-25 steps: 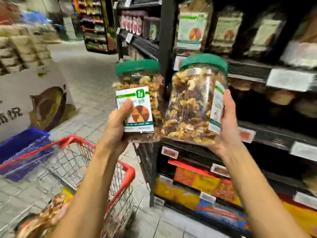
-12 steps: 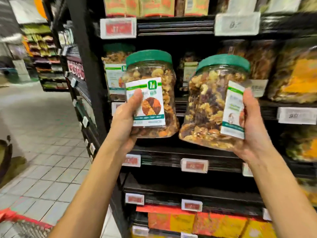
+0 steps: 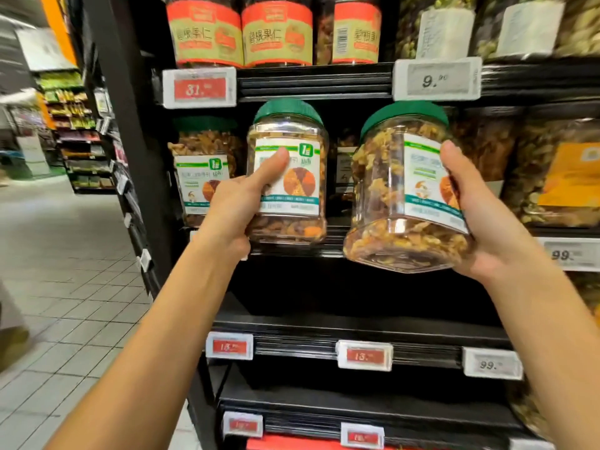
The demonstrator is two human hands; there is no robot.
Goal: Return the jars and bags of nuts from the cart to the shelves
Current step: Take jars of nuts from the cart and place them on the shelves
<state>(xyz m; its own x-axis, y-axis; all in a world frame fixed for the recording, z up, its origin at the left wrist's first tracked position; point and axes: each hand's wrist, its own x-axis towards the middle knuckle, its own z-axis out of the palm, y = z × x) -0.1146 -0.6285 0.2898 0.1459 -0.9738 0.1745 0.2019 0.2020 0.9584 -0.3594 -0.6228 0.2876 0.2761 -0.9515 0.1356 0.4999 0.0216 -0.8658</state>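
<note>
- At the left of the frame a tiled floor (image 3: 65, 254) runs beside the black shelves (image 3: 311, 81). The far racks in the upper left are blurred.
- On the top shelf, upper centre, stand red-label jars (image 3: 209, 30). Below them a red price tag (image 3: 199, 87) is fixed on the rail.
- On the middle shelf, left of centre, a shelf jar (image 3: 198, 164) of nuts with a green lid stands upright.
- The left hand (image 3: 233, 206) grips the left jar (image 3: 302, 177) from its left side, with the thumb lying across the label.
- The left jar is upright at the middle shelf, just right of the shelf jar. I cannot tell if its bottom rests on the shelf.
- The right jar (image 3: 389, 196) is in the air in front of the same shelf. It is tilted, so its bottom shows.
- The right hand (image 3: 487, 235) holds it from the right and below, thumb on the label.
- At the right edge, a bag (image 3: 558, 170) of nuts with an orange label lies on the middle shelf.
</note>
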